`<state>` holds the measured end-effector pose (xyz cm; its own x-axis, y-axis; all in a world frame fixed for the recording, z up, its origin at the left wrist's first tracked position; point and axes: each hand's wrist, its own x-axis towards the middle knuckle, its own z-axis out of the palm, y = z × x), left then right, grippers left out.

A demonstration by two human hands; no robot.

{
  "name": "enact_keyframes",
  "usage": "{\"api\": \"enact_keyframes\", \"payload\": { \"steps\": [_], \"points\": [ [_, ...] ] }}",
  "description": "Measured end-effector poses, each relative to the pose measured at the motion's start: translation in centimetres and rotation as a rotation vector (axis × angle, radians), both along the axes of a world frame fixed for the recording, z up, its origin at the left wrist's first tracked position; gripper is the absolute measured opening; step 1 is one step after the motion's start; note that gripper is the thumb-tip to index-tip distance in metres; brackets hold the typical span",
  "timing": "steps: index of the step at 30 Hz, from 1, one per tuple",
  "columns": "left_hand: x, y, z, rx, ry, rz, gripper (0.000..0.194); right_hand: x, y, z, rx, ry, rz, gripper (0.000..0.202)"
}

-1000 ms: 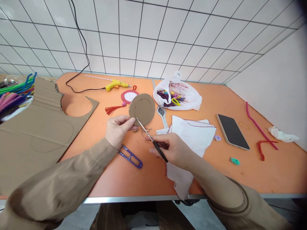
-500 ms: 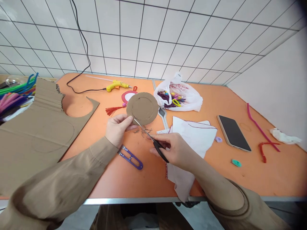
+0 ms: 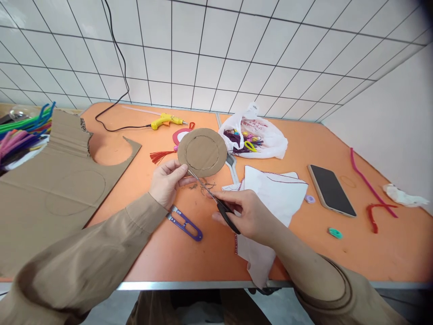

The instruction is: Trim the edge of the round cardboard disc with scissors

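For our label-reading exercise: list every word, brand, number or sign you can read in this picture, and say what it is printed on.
Nothing can be read for certain.
Red print on the white plastic bag: too blurred to read.
Phone: dark screen, no text.
Yellow glue gun, cardboard disc and scissors: no lettering visible.

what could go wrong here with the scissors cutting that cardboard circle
1. The left hand pinches the cardboard disc right beside the scissors blades, so its fingers might get nicked.
2. The disc is held only at its lower edge, so it may twist and the cut stray from the drawn ring.
3. The right hand rests over the white cloth, which might drag.
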<state>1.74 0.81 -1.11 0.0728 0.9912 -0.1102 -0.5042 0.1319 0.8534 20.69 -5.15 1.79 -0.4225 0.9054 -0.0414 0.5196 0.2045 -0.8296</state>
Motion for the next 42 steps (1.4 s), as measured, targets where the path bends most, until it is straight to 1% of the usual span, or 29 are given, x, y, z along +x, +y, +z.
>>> {"api": "enact_keyframes", "payload": {
  "steps": [5, 7, 9, 11, 12, 13, 15, 17, 19, 23, 27, 30, 33, 36, 39, 42],
  "points": [
    [-0.1, 0.1, -0.1, -0.005, -0.022, -0.015, 0.036, 0.0, -0.1, 0.0, -0.011, 0.011, 0.000, 0.015],
    [-0.2, 0.2, -0.2, -0.018, -0.058, -0.019, 0.033, 0.0, -0.1, -0.1, -0.036, 0.058, -0.033, 0.013],
    [-0.3, 0.2, -0.3, -0.035, -0.097, -0.031, 0.028, -0.1, 0.0, -0.4, -0.054, 0.184, -0.150, 0.015],
    [-0.3, 0.1, -0.4, -0.061, -0.127, -0.055, 0.024, -0.2, 0.4, -0.7, -0.038, 0.354, -0.333, 0.028],
    [-0.2, 0.0, -0.5, -0.074, -0.140, -0.070, 0.021, -0.3, 0.6, -1.0, 0.001, 0.426, -0.427, 0.031],
    [-0.1, -0.2, -0.6, -0.083, -0.149, -0.091, 0.019, -0.4, 0.9, -1.2, 0.030, 0.485, -0.493, 0.033],
    [0.3, -0.7, -0.9, -0.091, -0.153, -0.151, 0.017, -0.6, 1.4, -1.5, 0.029, 0.604, -0.548, 0.039],
    [0.6, -1.2, -1.0, -0.088, -0.137, -0.223, 0.019, -0.8, 1.9, -1.8, -0.008, 0.713, -0.540, 0.039],
    [0.8, -1.6, -1.0, -0.091, -0.105, -0.291, 0.022, -0.8, 2.2, -1.8, -0.043, 0.788, -0.544, 0.032],
    [0.6, -1.7, -0.4, -0.090, -0.034, -0.371, 0.030, -0.5, 2.4, -1.7, -0.075, 0.824, -0.581, 0.029],
    [0.3, -1.5, 0.1, -0.041, 0.113, -0.338, 0.037, -0.3, 2.4, -1.8, -0.035, 0.779, -0.528, 0.029],
    [0.5, -1.6, 0.3, -0.075, 0.173, -0.331, 0.039, -0.4, 2.3, -1.8, 0.025, 0.746, -0.504, 0.032],
    [0.8, -1.8, 0.4, -0.153, 0.143, -0.335, 0.034, -0.6, 2.1, -1.8, 0.044, 0.681, -0.504, 0.035],
    [0.8, -1.7, 0.4, -0.180, 0.113, -0.361, 0.032, -0.5, 2.0, -1.7, 0.038, 0.662, -0.504, 0.036],
    [0.3, -1.3, 0.3, -0.141, 0.104, -0.387, 0.035, -0.3, 2.1, -1.6, 0.053, 0.690, -0.511, 0.036],
    [-0.2, -0.9, 0.2, -0.082, 0.078, -0.344, 0.037, -0.1, 2.3, -1.4, 0.042, 0.680, -0.494, 0.037]
  ]
}}
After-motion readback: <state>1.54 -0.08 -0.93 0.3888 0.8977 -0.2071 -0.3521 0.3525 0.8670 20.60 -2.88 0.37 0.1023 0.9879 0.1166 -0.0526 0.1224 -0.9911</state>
